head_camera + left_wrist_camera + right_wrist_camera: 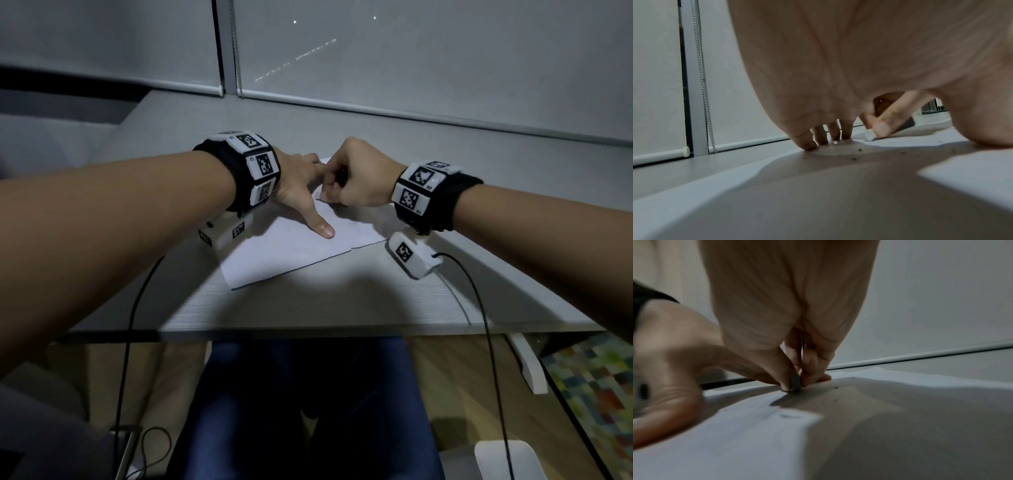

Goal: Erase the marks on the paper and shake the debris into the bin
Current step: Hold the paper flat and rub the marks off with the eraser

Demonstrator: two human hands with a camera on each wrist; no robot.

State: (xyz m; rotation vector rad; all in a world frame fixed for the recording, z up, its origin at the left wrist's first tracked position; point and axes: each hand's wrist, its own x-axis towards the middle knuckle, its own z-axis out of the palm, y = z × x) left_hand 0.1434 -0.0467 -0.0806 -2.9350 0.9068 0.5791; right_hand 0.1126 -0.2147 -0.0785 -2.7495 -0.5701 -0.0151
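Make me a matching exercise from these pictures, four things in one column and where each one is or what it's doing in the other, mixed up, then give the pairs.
Column one:
1. left hand
2. right hand
3. eraser
4. debris

Column two:
A. scattered as dark specks on the paper
B. pinches the eraser
C. its tip touches the paper
D. presses fingers spread on the paper

Pairs: 1-D, 2-B, 3-C, 4-A
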